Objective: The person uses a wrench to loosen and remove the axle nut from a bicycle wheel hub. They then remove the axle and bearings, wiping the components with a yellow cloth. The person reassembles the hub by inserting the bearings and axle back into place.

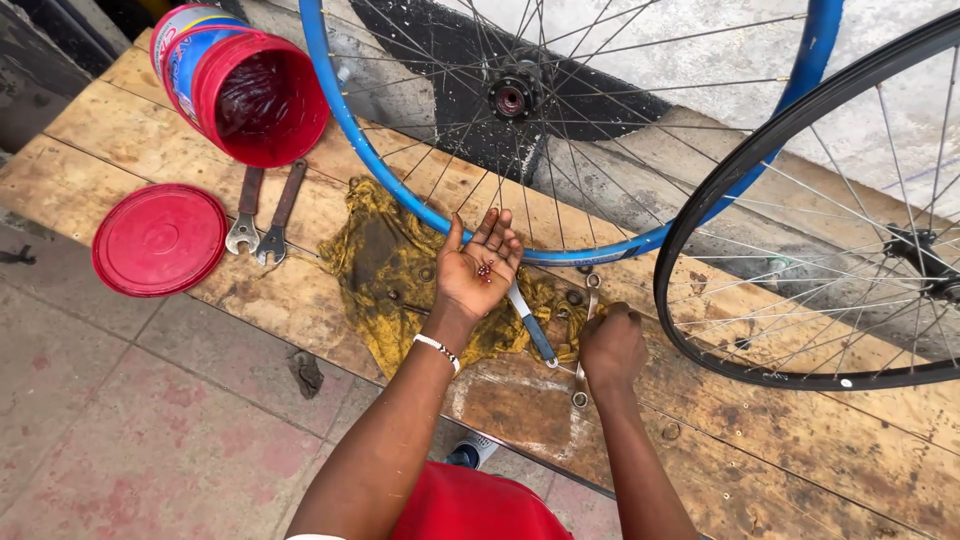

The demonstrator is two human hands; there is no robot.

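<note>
My left hand (478, 268) lies palm up and open over the yellow rag (395, 275), cupping small dark bearing balls (485, 269). My right hand (610, 345), right of the rag, curls knuckles-up onto a slim wrench (583, 340); whether it grips I cannot tell. Left of the rag lie two spanners (262, 215) and a round red lid (159, 239); beyond them, a tipped red tub (245, 85) with a blue-and-white label.

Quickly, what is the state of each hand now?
Left hand: open, palm up, small dark beads resting in it.
Right hand: fingers curled down on the yellow rag; grip cannot be told.
</note>
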